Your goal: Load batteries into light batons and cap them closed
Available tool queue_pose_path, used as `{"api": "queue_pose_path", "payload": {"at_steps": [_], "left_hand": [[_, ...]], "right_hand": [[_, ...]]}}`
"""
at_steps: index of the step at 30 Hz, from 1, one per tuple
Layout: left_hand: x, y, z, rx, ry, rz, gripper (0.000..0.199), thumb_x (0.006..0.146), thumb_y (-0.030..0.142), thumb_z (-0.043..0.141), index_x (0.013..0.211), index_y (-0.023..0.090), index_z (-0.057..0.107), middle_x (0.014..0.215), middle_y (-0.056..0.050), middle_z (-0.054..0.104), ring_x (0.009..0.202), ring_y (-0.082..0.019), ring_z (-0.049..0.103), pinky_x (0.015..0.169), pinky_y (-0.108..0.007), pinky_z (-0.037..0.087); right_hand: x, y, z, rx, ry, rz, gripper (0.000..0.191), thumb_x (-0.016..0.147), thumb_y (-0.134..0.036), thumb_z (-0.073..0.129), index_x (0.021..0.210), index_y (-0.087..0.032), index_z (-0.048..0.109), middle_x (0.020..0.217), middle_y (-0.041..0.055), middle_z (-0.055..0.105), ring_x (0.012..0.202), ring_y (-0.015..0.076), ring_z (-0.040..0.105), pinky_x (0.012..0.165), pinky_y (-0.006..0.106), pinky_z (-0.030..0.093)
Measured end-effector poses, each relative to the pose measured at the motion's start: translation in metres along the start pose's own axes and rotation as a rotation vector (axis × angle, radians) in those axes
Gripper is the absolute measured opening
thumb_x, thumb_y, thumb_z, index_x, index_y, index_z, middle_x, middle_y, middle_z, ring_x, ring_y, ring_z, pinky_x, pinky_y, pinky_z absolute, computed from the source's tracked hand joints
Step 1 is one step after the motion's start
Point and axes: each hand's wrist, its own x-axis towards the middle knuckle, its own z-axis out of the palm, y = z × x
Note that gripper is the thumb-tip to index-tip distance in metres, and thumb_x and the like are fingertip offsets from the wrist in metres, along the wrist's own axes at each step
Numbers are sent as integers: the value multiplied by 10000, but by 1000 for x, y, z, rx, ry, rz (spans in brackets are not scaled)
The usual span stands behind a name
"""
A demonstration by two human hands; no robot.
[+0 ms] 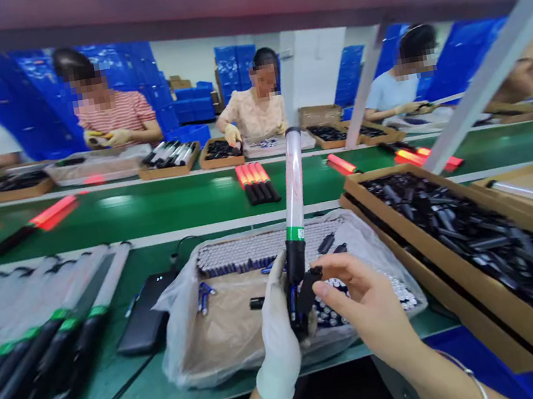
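My left hand (280, 342), in a white glove, is wrapped round the black handle of a light baton (293, 185). The baton stands nearly upright, with a clear tube and a green band above the handle. Between the bare thumb and fingers of my right hand (372, 307) is a black plastic cover (310, 289), held against or just beside the handle. Part of the handle's opening shows there; the glove and cover hide the rest. Below lies a plastic-lined tray (192, 366) with rows of batteries (235, 258) and a few loose blue ones (205, 297).
Several batons (95, 301) lie at left beside a black power bank (143, 313) with a cable. On the right, a cardboard box (442, 286) holds many black plastic parts. Lit red batons (258, 184) rest on the green conveyor (186, 202). Co-workers sit beyond it; a slanted post (482, 64) stands at right.
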Motion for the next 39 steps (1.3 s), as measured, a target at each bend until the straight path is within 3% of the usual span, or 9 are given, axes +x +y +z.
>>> {"api": "queue_pose_path", "payload": {"at_steps": [3, 8, 13, 17, 20, 24, 31, 36, 39], "left_hand": [[-4, 1, -19, 120, 45, 186, 554, 958, 551, 326, 1374, 253, 538, 1409, -41, 529, 1333, -195, 441, 1143, -298, 315], [-7, 2, -34, 213, 73, 242, 593, 950, 576, 309, 1396, 242, 512, 1446, -41, 493, 1381, -221, 384, 1170, -355, 287], [-8, 0, -36, 218, 94, 227, 563, 959, 542, 313, 1399, 251, 508, 1458, -34, 477, 1399, -225, 357, 1185, -369, 262], [-9, -4, -39, 177, 98, 227, 558, 946, 530, 381, 1407, 239, 501, 1456, -50, 479, 1380, -245, 387, 1166, -375, 306], [-9, -7, -43, 222, 89, 264, 531, 951, 487, 410, 1413, 239, 494, 1462, -57, 471, 1390, -247, 367, 1158, -366, 324], [-8, -8, -44, 276, 99, 250, 535, 970, 478, 366, 1439, 237, 456, 1504, -51, 413, 1416, -226, 320, 1177, -353, 286], [-3, 8, -35, 260, 113, 213, 531, 992, 459, 320, 1485, 267, 367, 1542, -3, 351, 1430, -155, 283, 1184, -269, 248], [-4, 3, -37, 274, 103, 213, 548, 986, 481, 316, 1451, 216, 434, 1536, -29, 358, 1433, -183, 280, 1178, -294, 271], [-4, 1, -38, 273, 79, 229, 513, 983, 460, 351, 1431, 238, 464, 1517, -20, 393, 1413, -171, 325, 1178, -283, 262]], "right_hand": [[-10, 6, 23, -37, -59, -97, 139, 828, -278, 672, 964, -261, 694, 911, 4, 658, 812, 82, 634, 735, 170, 546], [-17, 10, 36, -125, -124, -201, 155, 851, -229, 651, 998, -264, 683, 897, 10, 621, 801, 88, 630, 703, 189, 557], [-19, 16, 41, -388, 12, -367, 255, 805, -226, 706, 1054, -265, 667, 889, 18, 580, 835, 125, 567, 728, 241, 519], [-17, 22, 44, -411, 5, -333, 401, 828, -225, 675, 1216, -247, 572, 826, 2, 545, 737, 114, 529, 652, 220, 499], [-14, 24, 44, -373, -106, -318, 307, 860, -216, 632, 1161, -270, 604, 865, 9, 573, 779, 115, 560, 671, 213, 506], [-10, 21, 39, -333, -121, -303, 251, 826, -223, 672, 1068, -284, 647, 995, 18, 611, 887, 130, 600, 758, 236, 526], [-4, 13, 30, -201, -215, -42, 185, 825, -238, 661, 1007, -271, 675, 894, -8, 665, 825, 115, 646, 729, 212, 540], [-3, 16, 29, -229, -248, -138, 201, 842, -229, 657, 1034, -286, 685, 902, -2, 662, 844, 122, 629, 743, 228, 533], [-8, 21, 33, -308, -164, -213, 332, 840, -244, 658, 1167, -293, 629, 909, 16, 616, 824, 133, 595, 729, 248, 531]]}}
